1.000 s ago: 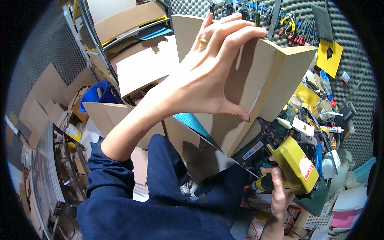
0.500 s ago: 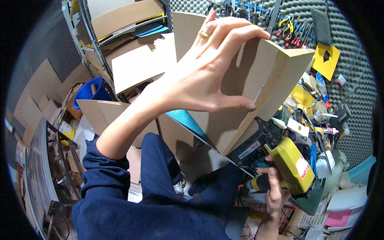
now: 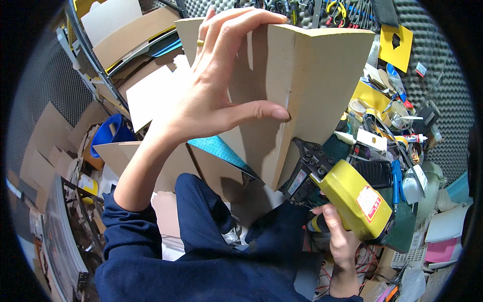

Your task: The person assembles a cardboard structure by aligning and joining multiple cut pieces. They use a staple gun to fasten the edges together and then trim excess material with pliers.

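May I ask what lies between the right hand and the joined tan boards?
In the head view, the black nose of the yellow tool lies between the right hand and the joined tan boards.

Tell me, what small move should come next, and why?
Perhaps lift the thumb of the left hand a little higher. Its tip lies close to the long edge of the board, and the black nose of the yellow tool shows below in this view, with the right hand gripping the tool. More room might be safer.
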`<state>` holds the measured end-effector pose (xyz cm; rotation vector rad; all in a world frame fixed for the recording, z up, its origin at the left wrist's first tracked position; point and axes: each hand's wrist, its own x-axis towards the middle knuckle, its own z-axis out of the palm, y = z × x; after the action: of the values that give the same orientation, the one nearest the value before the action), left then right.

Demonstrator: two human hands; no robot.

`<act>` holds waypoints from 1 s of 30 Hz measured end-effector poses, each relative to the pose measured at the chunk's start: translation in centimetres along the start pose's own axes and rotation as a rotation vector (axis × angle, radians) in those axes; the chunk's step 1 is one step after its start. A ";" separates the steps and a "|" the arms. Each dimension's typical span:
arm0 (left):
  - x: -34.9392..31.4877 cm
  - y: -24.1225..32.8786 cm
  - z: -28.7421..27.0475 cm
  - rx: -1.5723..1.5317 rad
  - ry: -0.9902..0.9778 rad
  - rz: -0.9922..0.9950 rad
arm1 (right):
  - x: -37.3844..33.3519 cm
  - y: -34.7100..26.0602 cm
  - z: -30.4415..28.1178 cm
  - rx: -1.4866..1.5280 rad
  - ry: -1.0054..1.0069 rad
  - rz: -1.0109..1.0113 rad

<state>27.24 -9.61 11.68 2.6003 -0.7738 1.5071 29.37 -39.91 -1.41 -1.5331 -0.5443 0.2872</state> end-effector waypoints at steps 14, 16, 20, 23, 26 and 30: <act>-0.7 -0.2 -1.0 -0.012 -0.129 -0.088 | 0.5 -0.5 0.4 0.007 -0.047 0.003; -0.7 -0.3 -1.0 0.001 -0.143 -0.092 | 0.5 -0.4 0.3 0.002 -0.048 0.013; -0.6 -0.2 -0.6 -0.044 -0.086 -0.088 | 0.5 -0.2 0.1 -0.019 -0.062 0.002; -0.5 -0.1 -0.1 -0.091 -0.007 -0.091 | 0.5 -0.2 0.2 -0.041 -0.078 -0.008; -0.4 -0.1 -0.1 -0.072 -0.011 -0.065 | 0.6 -0.3 0.2 -0.048 -0.083 -0.011; -0.1 0.0 -0.4 -0.030 -0.011 -0.010 | 0.7 -0.6 0.2 -0.043 -0.075 -0.024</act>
<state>26.91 -9.42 11.79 2.5892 -0.7768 1.4688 29.78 -39.41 -0.74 -1.5610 -0.6310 0.3178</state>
